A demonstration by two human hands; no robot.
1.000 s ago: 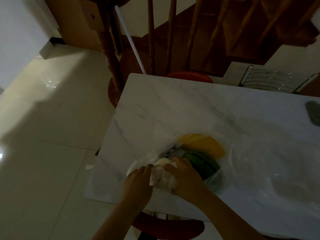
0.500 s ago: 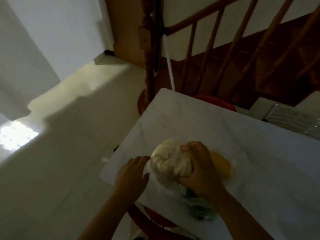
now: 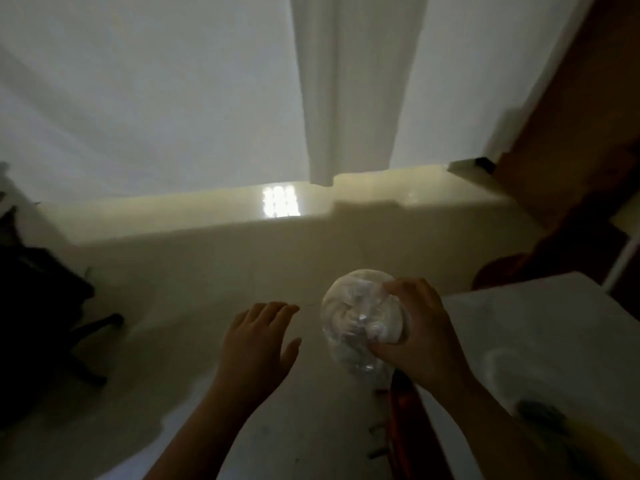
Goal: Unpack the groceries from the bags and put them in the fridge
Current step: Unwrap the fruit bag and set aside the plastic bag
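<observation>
The right hand (image 3: 420, 336) fingers grasp the wrapped bundle (image 3: 362, 318), which sits just left of them. The left hand (image 3: 258, 344) fingers are spread, empty, nearby.

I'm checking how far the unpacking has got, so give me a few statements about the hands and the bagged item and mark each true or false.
1. The right hand grips a pale item wrapped in clear plastic. True.
2. The left hand also holds the wrapped item. False: it is open and empty, apart from the item.
3. The wrapped item rests on the marble table. False: it is held in the air, past the table's edge, above the floor.
4. The left hand's fingers are spread. True.
5. An open fridge with shelves is visible. False: only a white wall and floor are ahead.
</observation>
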